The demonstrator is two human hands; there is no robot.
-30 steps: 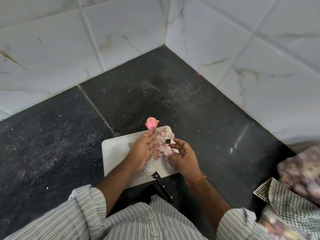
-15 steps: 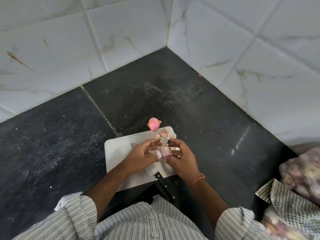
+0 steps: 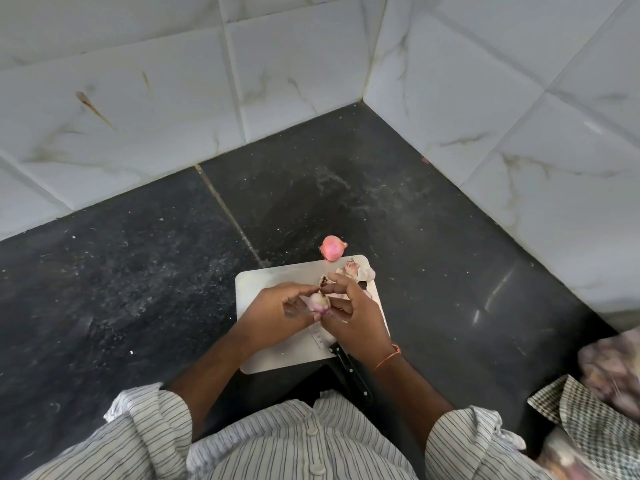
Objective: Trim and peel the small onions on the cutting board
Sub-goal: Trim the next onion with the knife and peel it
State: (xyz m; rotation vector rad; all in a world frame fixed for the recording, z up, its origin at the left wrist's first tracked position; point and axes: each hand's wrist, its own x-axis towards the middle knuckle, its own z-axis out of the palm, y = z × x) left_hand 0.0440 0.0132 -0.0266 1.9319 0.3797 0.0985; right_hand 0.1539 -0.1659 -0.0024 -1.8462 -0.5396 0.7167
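Both hands have come together over the cutting board: a second ago the left hand lay flat among the scraps while only the right hand had the small onion — now the bulb is raised off the board and pinched between the two, each grip closed on it. The right fingers pull at a dark dried tip just above the bulb, so the step in hand looks like peeling, with the pale flesh already partly bared. The knife lies untouched at the near edge of the board under the right wrist, which suggests trimming of this one is done. Loose skins sit at the board's far right corner, and a pink unpeeled onion rests on the dark desk touching the board's far edge, likely the next to do.
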